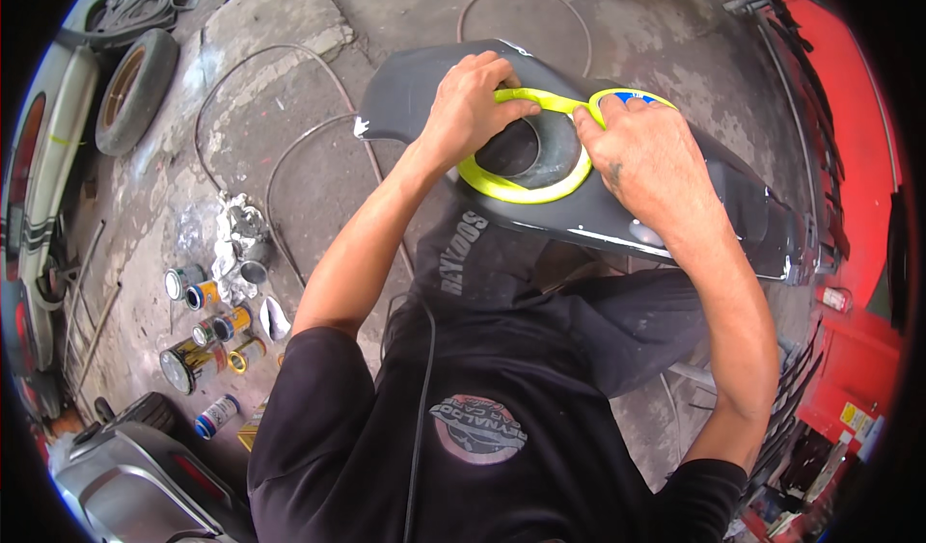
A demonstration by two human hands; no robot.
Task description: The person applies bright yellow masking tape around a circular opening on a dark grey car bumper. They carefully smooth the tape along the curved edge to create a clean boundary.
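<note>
l hand (471, 97), r hand (644, 155): yel tape (526, 195) on panel (410, 88)

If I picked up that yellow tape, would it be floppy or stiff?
The yellow tape is probably floppy: it bends around the opening in the dark panel. It's likely sticky, because it seems to cling there. The roll in the right hand looks round, so it might roll away if dropped.

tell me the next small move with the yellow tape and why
Probably press the yellow tape flat along the upper edge of the round opening with the left hand: it stretches between both hands there, the right hand grips the tape roll, and tape already lines the lower edge.
</note>
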